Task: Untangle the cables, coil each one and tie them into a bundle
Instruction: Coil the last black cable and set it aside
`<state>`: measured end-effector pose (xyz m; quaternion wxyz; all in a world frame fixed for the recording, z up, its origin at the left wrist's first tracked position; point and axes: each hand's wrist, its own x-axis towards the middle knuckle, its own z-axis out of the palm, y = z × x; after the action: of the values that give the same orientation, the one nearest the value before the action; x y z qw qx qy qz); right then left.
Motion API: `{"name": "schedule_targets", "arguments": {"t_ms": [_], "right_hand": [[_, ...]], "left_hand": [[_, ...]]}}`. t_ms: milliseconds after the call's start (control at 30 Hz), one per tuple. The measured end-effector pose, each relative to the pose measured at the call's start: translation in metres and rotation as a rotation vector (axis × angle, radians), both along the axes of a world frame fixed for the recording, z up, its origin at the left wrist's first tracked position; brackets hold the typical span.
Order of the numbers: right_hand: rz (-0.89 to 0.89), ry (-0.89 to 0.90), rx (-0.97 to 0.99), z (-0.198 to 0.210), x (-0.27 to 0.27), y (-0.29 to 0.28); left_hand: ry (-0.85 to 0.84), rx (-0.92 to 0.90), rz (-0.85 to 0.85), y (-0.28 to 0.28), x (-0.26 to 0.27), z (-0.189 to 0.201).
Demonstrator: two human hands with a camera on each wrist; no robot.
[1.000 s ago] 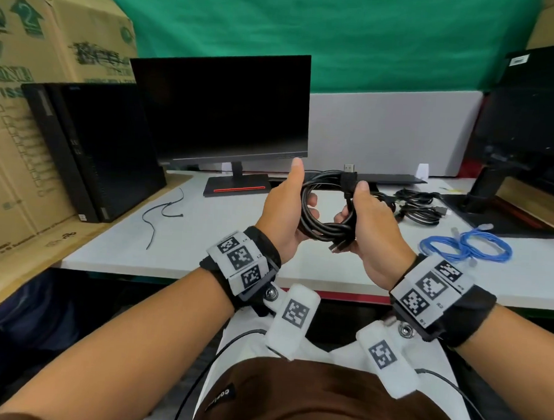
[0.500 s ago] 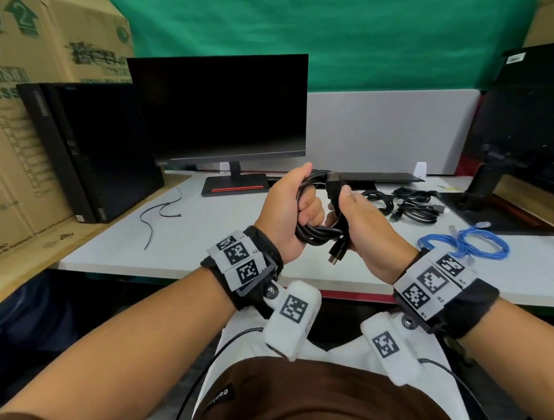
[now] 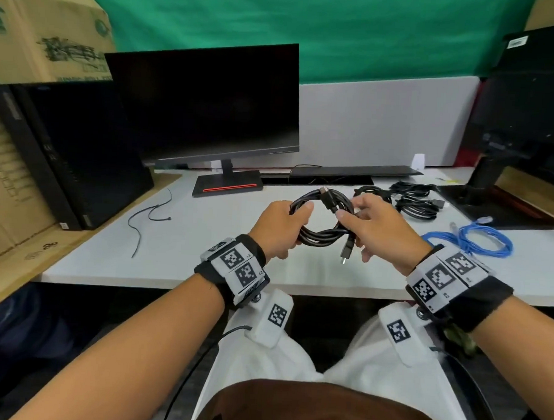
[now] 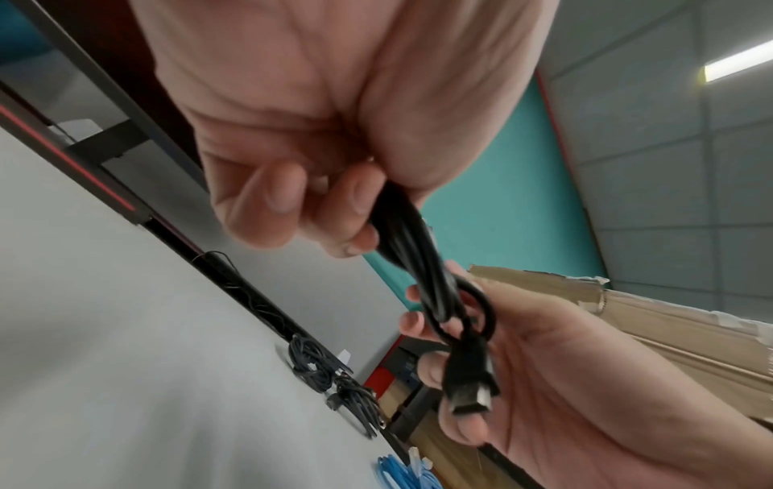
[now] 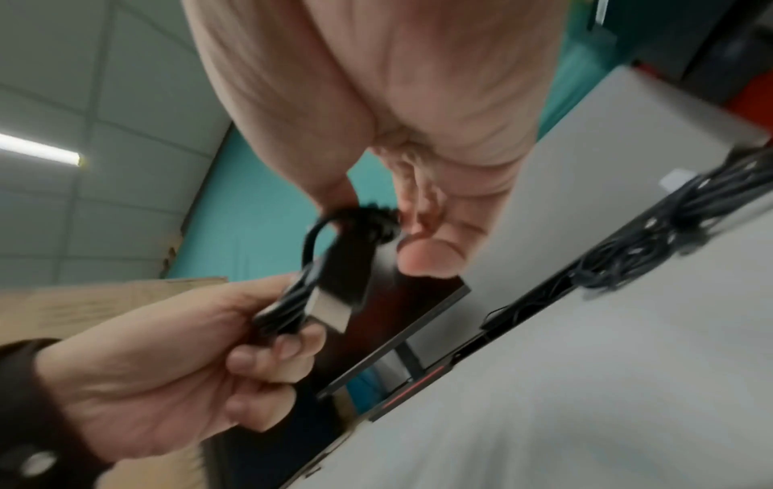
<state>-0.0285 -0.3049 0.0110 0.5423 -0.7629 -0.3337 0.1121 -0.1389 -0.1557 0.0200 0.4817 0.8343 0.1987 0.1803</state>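
hidden or unclear: the right wrist view is smeared with motion, so the plug there reads only as a dark block with a pale metal tip; the left hand [image 3: 279, 231] covers the 9 o'clock side of the black coiled cable [image 3: 321, 236], and the right hand [image 3: 375, 229] covers its 3 o'clock side; how the right thumb lies cannot be told from the head view.
black coiled cable: held in the air over the near edge of the white table [image 3: 203, 238], between the two hands, several loops stacked as one ring.
left hand fingers: curled tight round the strands of the ring at its 9 o'clock side, thumb on top; in the left wrist view the fingertips [image 4: 280, 198] press the bundle against the palm.
right hand fingers: loosely bent round the ring at its 3 o'clock side, some fingers spread and free below it.
plugs: one plug [image 3: 327, 198] lies across the ring at 12 o'clock; a second plug [image 3: 443, 255] hangs down at 5 o'clock, just beside the right palm.
other cables: a pile of black cables [image 3: 411, 200] at 1 o'clock from the hands, a blue cable [image 3: 479, 239] at 3 o'clock, a thin black tie [image 3: 147, 216] at 9 o'clock, all lying on the table.
background: a dark monitor [image 3: 204, 106] stands at 12 o'clock.
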Motion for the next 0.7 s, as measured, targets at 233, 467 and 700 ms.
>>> {"name": "schedule_targets", "arguments": {"t_ms": [233, 467, 700], "right_hand": [[-0.101, 0.17, -0.113, -0.016, 0.071, 0.015], [-0.228, 0.176, -0.4, -0.025, 0.135, 0.05], [-0.193, -0.079, -0.65, -0.022, 0.178, 0.083]], "left_hand": [[0.203, 0.049, -0.051, 0.022, 0.074, -0.02], [0.402, 0.253, -0.024, 0.057, 0.16, -0.024], [0.516, 0.262, -0.069, 0.082, 0.214, -0.04]]}}
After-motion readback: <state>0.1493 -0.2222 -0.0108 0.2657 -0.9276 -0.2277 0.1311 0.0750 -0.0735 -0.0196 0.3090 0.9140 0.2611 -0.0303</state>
